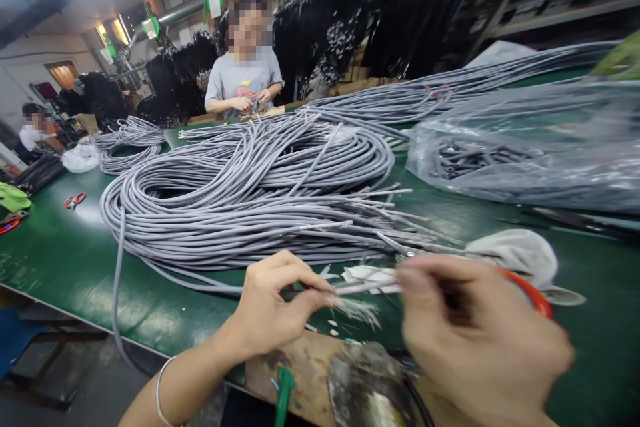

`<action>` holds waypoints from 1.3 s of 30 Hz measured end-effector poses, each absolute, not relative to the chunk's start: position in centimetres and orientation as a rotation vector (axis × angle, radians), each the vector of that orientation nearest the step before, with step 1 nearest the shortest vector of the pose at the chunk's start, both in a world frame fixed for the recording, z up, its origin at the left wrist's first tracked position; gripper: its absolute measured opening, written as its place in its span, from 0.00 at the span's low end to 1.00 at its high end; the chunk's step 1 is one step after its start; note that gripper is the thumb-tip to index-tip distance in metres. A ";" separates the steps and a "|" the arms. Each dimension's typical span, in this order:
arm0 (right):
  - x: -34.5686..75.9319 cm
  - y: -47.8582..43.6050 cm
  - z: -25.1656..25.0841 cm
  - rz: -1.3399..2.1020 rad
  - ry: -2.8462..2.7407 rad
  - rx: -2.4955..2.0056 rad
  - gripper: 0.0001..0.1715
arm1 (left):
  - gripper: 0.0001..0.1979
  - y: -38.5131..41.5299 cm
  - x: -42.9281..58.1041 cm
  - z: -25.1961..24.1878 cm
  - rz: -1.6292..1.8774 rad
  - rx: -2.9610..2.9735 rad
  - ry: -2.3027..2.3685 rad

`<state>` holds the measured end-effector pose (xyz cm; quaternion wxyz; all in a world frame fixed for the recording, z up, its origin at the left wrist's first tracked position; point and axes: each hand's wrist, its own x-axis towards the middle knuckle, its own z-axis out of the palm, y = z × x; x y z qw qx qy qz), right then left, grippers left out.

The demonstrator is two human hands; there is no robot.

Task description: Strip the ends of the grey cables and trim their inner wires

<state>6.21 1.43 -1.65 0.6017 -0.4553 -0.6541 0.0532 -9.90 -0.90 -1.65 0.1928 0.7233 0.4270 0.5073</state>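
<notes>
My left hand (285, 300) is closed in a pinch round the end of a grey cable (220, 289). Thin white frayed strands (357, 310) fan out just past its fingertips, and inner wires (367, 285) run on toward my right hand (480, 333). That hand, blurred, is closed round scissors with orange-red handles (530, 290); their metal blades point up and left past the knuckles. Its thumb and forefinger also meet at the far end of the wires, though the exact grip is hidden. Behind both hands lies a large coiled bundle of grey cables (210, 227) with stripped ends.
A clear plastic bag (525, 153) of dark parts lies right on the green table (80, 260). Red-handled scissors (75, 200) rest left, near a smaller cable coil (133, 147). A wooden board (273, 363) sits at the near edge. Opposite, a co-worker (245, 80) handles something.
</notes>
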 end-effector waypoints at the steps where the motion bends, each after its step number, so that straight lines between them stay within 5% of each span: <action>1: 6.4 1.8 -1.3 0.251 -1.316 -1.097 0.07 | 0.08 -0.9 -9.9 -1.6 1.413 1.964 1.207; 5: 6.6 3.6 -0.7 0.902 -0.877 -0.924 0.22 | 0.09 -0.7 -10.2 -1.6 1.426 1.602 1.296; 13: 3.7 3.3 -3.9 1.641 -1.422 -0.762 0.43 | 0.23 -0.5 -9.9 -1.9 1.415 1.238 1.198; 16: 3.2 3.1 -4.3 1.683 -1.330 -0.759 0.44 | 0.24 -0.7 -9.5 -2.0 1.354 1.231 1.140; 19: 3.3 2.9 -3.8 1.647 -1.358 -0.816 0.29 | 0.23 -0.8 -9.3 -2.1 1.332 1.221 1.151; 27: 3.5 2.0 -2.7 0.966 -1.603 -0.836 0.12 | 0.23 0.1 -9.5 -2.6 1.460 0.988 1.089; 31: 3.6 2.0 -2.6 0.896 -1.613 -0.817 0.13 | 0.26 0.6 -10.0 -1.9 1.544 0.803 1.040; 36: 3.7 2.8 -3.2 1.286 -1.523 -0.918 0.24 | 0.35 0.6 -10.9 -0.7 1.394 0.804 0.790; 39: 4.1 3.5 -3.2 1.409 -1.428 -0.986 0.29 | 0.32 0.5 -11.1 -0.7 1.286 0.888 0.772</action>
